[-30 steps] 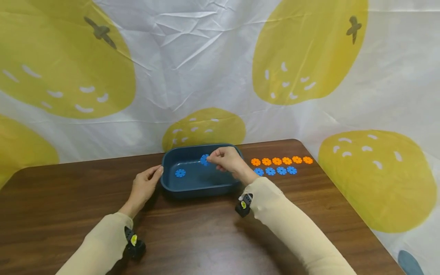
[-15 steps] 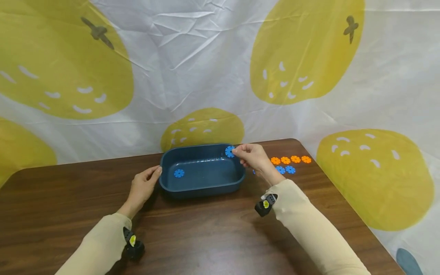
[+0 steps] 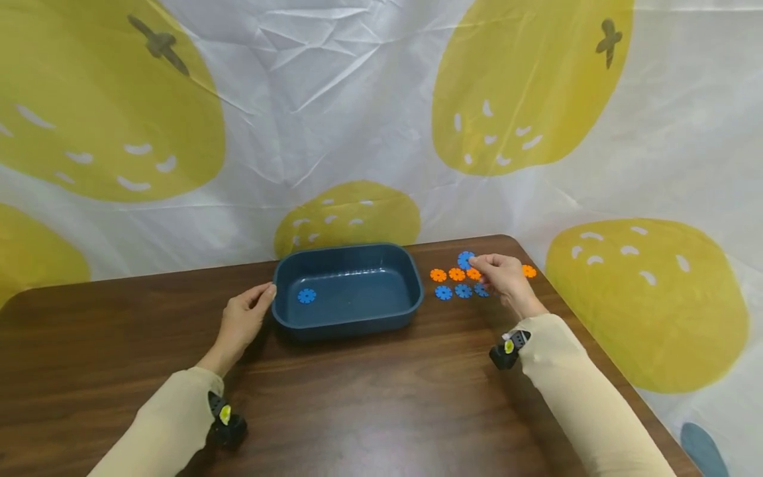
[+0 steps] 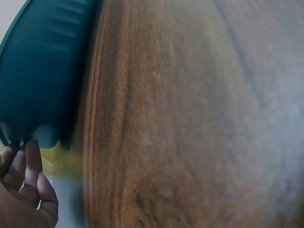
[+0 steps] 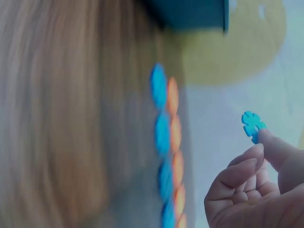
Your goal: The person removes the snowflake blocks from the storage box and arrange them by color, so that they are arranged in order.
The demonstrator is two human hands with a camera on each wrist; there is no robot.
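My right hand [image 3: 507, 281] pinches a blue snowflake-shaped plastic disc [image 3: 465, 260] between thumb and fingertips, above the table at the right. In the right wrist view the notched disc [image 5: 251, 124] stands out from the fingertips. Below that hand lie a row of orange discs [image 3: 438, 275] and a row of blue discs [image 3: 444, 292], partly covered by it. The left hand [image 3: 240, 321] grips the left end of a dark blue plastic basin [image 3: 348, 328]. One blue disc [image 3: 306, 296] lies inside the basin, toward its left.
The basin stands near the back edge of a brown wooden table [image 3: 357, 391]. A white cloth [image 3: 334, 112] with yellow fruit prints hangs behind. Both wrists carry small black cameras [image 3: 505, 356]. The table's right edge runs past the orange row.
The right hand has carried its blue disc from above the basin rightward to over the rows of discs. The left hand has stayed at the basin's left end.
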